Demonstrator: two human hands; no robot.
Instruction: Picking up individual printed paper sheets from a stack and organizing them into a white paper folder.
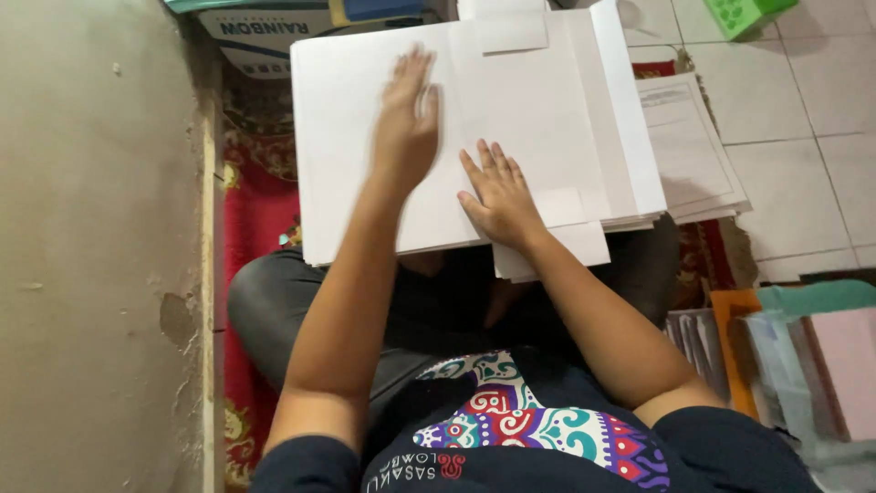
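Your left hand and right hand lie flat and open on the white paper stack resting across your lap, gripping nothing. The sheets look light, floppy and slippery; support them from the near edge.

Two hands — left hand, right hand — on one white paper stack.

White paper stack, seemingly on lap
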